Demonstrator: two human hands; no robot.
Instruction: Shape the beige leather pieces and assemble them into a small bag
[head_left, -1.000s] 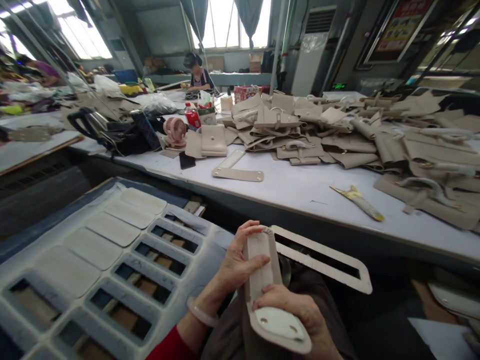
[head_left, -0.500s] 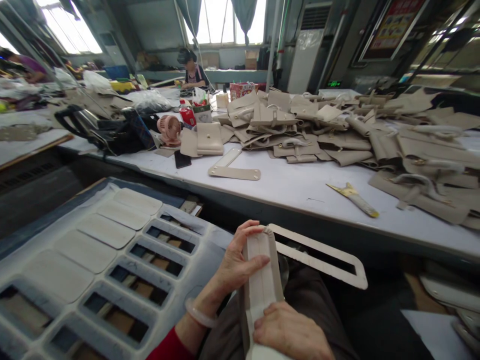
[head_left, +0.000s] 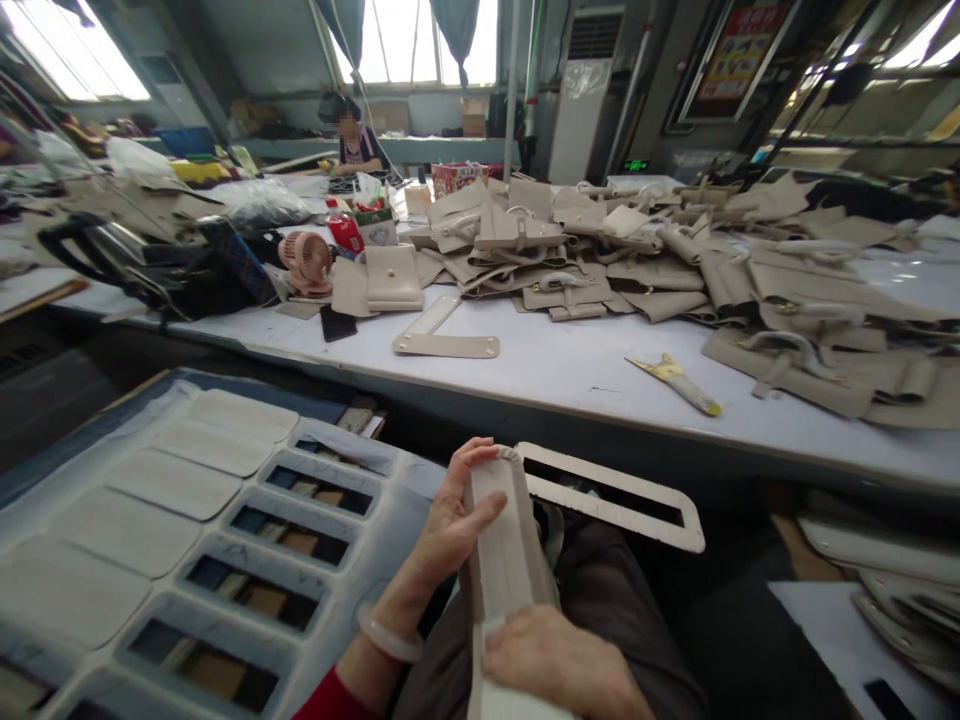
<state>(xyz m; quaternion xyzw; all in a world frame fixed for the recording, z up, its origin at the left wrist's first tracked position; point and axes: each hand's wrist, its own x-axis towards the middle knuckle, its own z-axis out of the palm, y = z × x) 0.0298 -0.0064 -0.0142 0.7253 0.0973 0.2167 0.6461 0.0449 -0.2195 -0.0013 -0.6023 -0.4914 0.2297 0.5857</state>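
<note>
A long beige bag body (head_left: 504,535), apparently leather, stands across my lap with its narrow flat side facing up. My left hand (head_left: 459,515) wraps its far end, thumb lying on the upper face and fingers over the left edge. Nearer to me, my right hand (head_left: 559,655) is curled over the same piece, pressing on its surface; its fingertips are partly hidden. Beside the far end, an oblong beige frame (head_left: 615,505) with a long slot sticks out to the right, above my dark trousers. Whether it is joined to the body I cannot tell.
At left lies a pale board (head_left: 360,540) with rectangular openings and several beige rounded panels (head_left: 176,485). On the white table (head_left: 555,375) are a heap of beige bag pieces (head_left: 660,270), a yellow-stained spatula-like tool (head_left: 679,382), an L-shaped strip (head_left: 448,346) and a pink fan (head_left: 306,262). A person (head_left: 358,140) sits beyond.
The view has turned slightly right, so the surroundings sit further left. Both hands keep their hold on the beige piece, with little visible movement along it.
</note>
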